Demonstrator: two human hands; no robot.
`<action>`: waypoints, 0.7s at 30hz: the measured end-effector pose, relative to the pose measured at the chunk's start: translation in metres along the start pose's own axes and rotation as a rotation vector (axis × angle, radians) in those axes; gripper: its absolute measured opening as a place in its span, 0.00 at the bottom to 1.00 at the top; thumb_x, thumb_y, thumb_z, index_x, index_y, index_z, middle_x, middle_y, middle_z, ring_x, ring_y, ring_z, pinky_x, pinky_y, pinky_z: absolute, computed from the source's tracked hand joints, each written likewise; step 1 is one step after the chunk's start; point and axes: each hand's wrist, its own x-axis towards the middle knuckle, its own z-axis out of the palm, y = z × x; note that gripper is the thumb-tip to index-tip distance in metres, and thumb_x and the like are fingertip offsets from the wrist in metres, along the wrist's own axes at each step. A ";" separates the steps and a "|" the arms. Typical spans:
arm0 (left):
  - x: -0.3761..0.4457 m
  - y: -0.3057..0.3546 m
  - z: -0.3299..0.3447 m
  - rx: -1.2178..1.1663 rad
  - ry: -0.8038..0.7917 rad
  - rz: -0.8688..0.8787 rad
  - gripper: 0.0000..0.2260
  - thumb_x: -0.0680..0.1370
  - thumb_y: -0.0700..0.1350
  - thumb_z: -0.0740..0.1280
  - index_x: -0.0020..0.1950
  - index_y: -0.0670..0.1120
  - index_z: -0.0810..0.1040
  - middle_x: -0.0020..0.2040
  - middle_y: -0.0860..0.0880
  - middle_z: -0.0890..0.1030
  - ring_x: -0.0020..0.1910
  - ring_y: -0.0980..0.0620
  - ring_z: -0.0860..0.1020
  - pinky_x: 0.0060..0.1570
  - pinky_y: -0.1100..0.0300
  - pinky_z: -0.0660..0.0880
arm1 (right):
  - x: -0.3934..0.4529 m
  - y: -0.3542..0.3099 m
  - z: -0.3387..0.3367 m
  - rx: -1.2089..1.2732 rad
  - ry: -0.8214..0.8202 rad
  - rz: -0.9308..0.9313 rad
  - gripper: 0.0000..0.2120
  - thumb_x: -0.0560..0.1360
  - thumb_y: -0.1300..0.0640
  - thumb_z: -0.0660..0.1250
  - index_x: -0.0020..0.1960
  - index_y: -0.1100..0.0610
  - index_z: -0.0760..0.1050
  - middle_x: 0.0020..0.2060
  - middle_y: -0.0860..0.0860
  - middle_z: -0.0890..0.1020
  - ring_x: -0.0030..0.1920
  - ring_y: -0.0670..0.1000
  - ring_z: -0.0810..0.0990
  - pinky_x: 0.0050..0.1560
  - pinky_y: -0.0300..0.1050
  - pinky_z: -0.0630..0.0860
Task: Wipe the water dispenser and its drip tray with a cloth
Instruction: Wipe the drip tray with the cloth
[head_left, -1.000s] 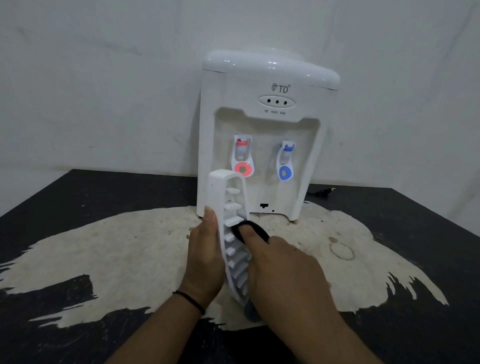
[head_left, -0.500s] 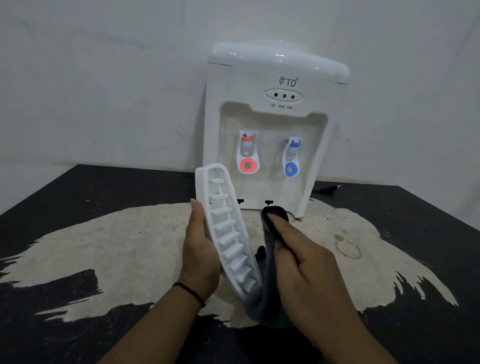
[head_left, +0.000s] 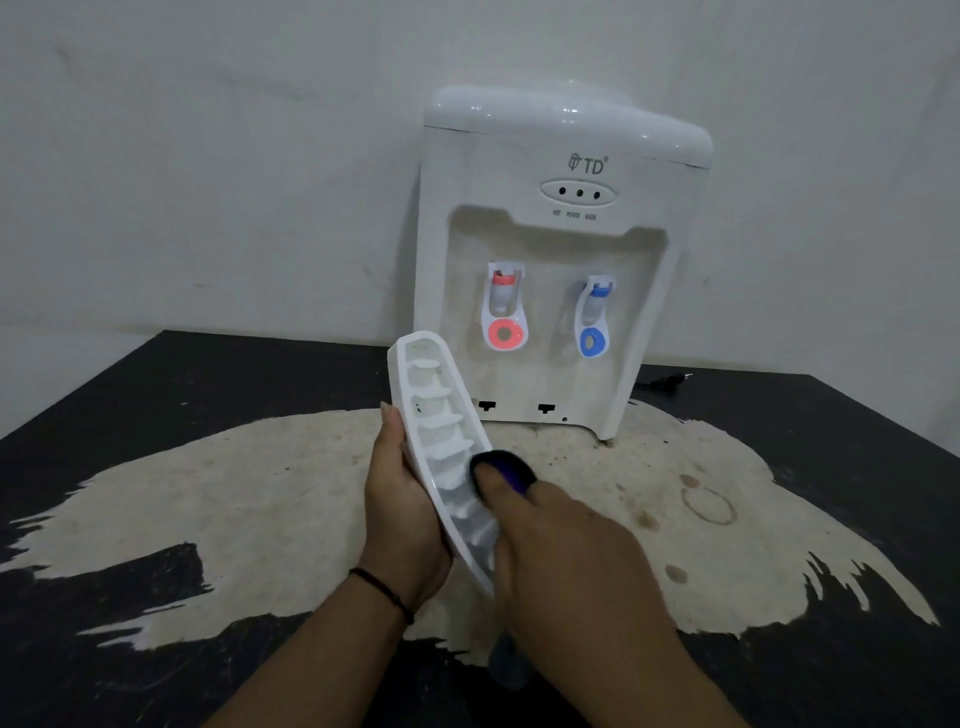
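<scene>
A person's left hand (head_left: 402, 512) gripped a white slatted drip tray (head_left: 444, 452), fingers wrapped behind it, holding it upright and tilted above a dark table (head_left: 156, 415). The right hand (head_left: 566, 551) pinched a dark cloth (head_left: 506, 470) under its fingertips and pressed it against the tray's ribbed face, near the middle. A thin black band (head_left: 387, 592) circled the left wrist. Behind the tray, a white water dispenser (head_left: 561, 249) marked "TD" stood at the table's back edge against a plain pale wall (head_left: 208, 182), its red tap (head_left: 505, 312) and blue tap (head_left: 595, 322) facing the camera. The tabletop's black coating had worn away in a broad, ragged, stained beige patch (head_left: 249, 499) that spread under the dispenser and both hands.
</scene>
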 end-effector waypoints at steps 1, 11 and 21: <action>0.001 0.000 0.000 -0.002 -0.004 0.003 0.27 0.77 0.63 0.53 0.60 0.45 0.78 0.40 0.47 0.83 0.38 0.49 0.81 0.43 0.54 0.78 | 0.001 0.003 -0.004 0.024 0.028 0.024 0.24 0.66 0.53 0.52 0.58 0.48 0.78 0.26 0.45 0.72 0.21 0.46 0.69 0.21 0.36 0.56; -0.014 0.000 0.011 0.002 -0.090 0.059 0.27 0.79 0.56 0.50 0.36 0.49 0.86 0.38 0.47 0.85 0.36 0.51 0.84 0.31 0.61 0.79 | 0.027 -0.013 -0.035 0.092 -0.003 -0.195 0.26 0.79 0.53 0.54 0.73 0.42 0.50 0.54 0.50 0.72 0.47 0.49 0.72 0.46 0.43 0.71; -0.015 -0.002 0.010 0.151 -0.155 0.164 0.23 0.72 0.59 0.54 0.35 0.50 0.84 0.29 0.48 0.80 0.26 0.53 0.78 0.24 0.64 0.74 | 0.035 0.000 -0.026 0.083 0.027 -0.110 0.23 0.79 0.55 0.51 0.72 0.41 0.55 0.53 0.48 0.74 0.47 0.49 0.72 0.38 0.40 0.64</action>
